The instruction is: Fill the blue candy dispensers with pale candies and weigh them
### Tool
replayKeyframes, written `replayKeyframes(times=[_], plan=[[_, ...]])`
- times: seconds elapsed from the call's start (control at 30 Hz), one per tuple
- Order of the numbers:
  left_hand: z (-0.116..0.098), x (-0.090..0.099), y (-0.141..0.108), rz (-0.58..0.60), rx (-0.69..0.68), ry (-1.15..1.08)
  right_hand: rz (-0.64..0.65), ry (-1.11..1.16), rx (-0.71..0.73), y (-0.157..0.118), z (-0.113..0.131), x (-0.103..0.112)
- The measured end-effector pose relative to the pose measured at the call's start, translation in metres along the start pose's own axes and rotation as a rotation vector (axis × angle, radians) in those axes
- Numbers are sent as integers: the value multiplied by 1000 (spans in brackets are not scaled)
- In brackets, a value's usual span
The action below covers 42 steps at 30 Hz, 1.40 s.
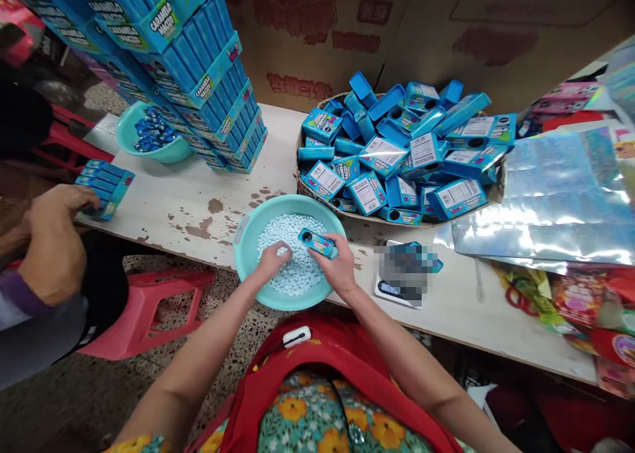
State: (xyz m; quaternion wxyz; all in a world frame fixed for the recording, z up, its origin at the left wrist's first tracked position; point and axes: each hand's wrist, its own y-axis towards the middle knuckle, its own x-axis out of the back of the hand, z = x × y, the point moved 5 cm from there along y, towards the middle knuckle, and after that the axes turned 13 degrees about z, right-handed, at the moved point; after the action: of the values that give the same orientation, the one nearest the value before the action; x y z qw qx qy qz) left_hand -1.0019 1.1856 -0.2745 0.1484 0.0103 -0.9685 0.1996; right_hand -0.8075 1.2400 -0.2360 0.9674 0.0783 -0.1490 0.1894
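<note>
A turquoise basin (241, 268) full of small pale round candies (297, 278) sits at the table's front edge. Over it, my right hand (341, 264) grips a small blue box (320, 243) with a dark round hole near its end, tilted above the candies. My left hand (272, 262) is inside the basin on the left, its fingers curled together around a few candies at the fingertips. How many it holds is hidden.
A torn carton (397, 220) heaped with blue boxes stands behind the basin. A small scale (397, 293) lies to the right, near shiny silver sheets (546, 202). Tall stacked display boxes (213, 89) and a bowl of wrapped sweets (166, 154) stand left, near another person's hand (57, 208).
</note>
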Motion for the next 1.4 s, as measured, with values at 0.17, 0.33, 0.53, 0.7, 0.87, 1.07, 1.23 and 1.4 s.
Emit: replayKeyframes(times=[0.17,0.33,0.53,0.7,0.87,1.07,1.23,1.4], plan=[[-54,4,-11,-220,-111,-709,245,-127,-53,1,3,-26],[-79,2,-11,-419,-238,-937,270,-191,-17,-2,13,-34],[-78,2,-2,-438,-241,-878,244,-194,-12,-2,20,-30],[-83,0,3,-425,-258,-809,220,-183,-19,-1,20,-27],[-90,-6,2,-418,-289,-766,225,-184,-31,-1,21,-21],[-96,-8,-2,-454,-307,-747,188,-150,-29,-2,28,-12],[-95,-12,2,-487,-292,-698,210,-186,-48,-2,30,-11],[-97,-16,3,-473,-311,-671,202,-159,-38,0,26,-9]])
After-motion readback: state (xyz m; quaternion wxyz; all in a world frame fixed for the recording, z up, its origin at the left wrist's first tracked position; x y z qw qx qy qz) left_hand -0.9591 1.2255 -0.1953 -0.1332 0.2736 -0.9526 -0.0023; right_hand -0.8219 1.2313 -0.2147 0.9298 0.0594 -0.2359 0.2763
